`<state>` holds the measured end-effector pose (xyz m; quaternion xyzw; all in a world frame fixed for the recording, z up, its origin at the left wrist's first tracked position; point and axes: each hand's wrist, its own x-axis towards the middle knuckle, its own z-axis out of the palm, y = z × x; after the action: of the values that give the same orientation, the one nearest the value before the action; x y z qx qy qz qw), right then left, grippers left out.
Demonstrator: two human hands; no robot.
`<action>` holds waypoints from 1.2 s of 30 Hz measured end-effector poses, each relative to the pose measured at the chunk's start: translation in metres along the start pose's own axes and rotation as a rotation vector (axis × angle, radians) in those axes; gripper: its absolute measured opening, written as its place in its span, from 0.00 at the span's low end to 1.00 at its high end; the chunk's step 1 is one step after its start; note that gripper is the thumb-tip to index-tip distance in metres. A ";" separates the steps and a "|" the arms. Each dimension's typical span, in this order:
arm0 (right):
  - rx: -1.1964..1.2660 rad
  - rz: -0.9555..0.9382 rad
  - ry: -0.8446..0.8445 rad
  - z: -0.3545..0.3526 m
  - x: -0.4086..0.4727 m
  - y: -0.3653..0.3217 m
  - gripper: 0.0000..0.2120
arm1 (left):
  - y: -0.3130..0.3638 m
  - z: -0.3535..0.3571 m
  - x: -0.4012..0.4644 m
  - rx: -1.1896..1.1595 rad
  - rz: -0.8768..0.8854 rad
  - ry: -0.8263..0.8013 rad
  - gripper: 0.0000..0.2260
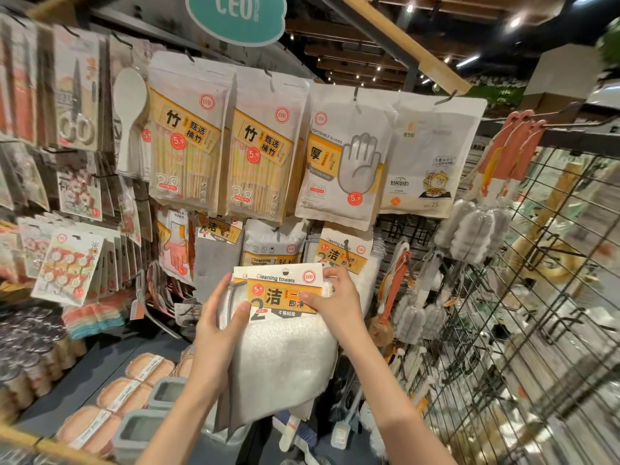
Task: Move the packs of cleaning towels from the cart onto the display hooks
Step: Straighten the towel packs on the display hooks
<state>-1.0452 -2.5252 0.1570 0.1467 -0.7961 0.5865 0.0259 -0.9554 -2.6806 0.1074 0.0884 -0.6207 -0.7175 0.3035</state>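
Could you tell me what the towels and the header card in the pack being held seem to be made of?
White cleaning towels: apparently soft microfibre or terry cloth, given the fuzzy, matte nap and limp drape. White-and-orange header card: likely printed cardboard, flat and stiff with a slight sheen.

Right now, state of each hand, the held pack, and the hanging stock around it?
left hand: grips the held pack's left edge
right hand: pinches the pack's header card
cleaning towels pack: held up in both hands, not on a hook
hung towels pack: on its hook, behind the held one
disposable gloves pack: hanging on hook
chopstick packs: hanging, side by side
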 end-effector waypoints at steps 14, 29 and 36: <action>0.138 -0.050 0.002 -0.010 0.002 0.001 0.21 | 0.000 0.001 0.003 -0.149 -0.032 -0.017 0.15; 0.183 -0.031 0.220 -0.033 0.022 0.020 0.20 | -0.009 -0.005 0.014 0.029 0.068 0.064 0.16; 0.204 -0.079 0.293 -0.047 0.031 0.034 0.24 | -0.009 -0.011 0.024 0.098 0.118 0.090 0.15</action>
<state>-1.0901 -2.4779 0.1470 0.0928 -0.7140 0.6777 0.1496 -0.9717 -2.7027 0.1025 0.0986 -0.6448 -0.6624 0.3684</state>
